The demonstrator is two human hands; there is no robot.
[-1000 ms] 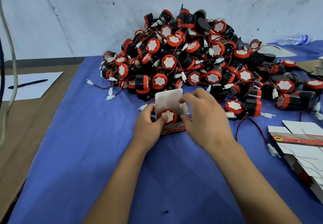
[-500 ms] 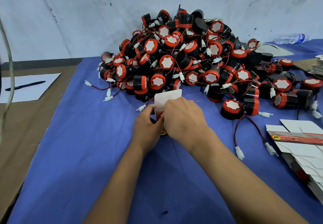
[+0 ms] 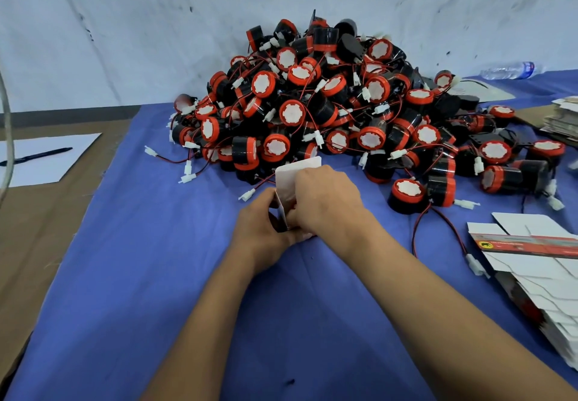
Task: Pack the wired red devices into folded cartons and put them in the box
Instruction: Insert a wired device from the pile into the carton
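A big heap of red-and-black wired devices with white connectors lies on the blue cloth against the wall. In front of it stands a small carton, its white flap up. My left hand grips the carton's left side. My right hand covers its open top and presses down inside. The device seen in the carton before is hidden under my right hand.
A stack of flat unfolded cartons lies at the right. A loose device with a trailing wire sits between the stack and my hands. Paper with a pen lies at the left; a water bottle at the back right.
My right hand has moved left over the carton's mouth and covered the red device. The carton's flap stays up. My left hand keeps its hold.
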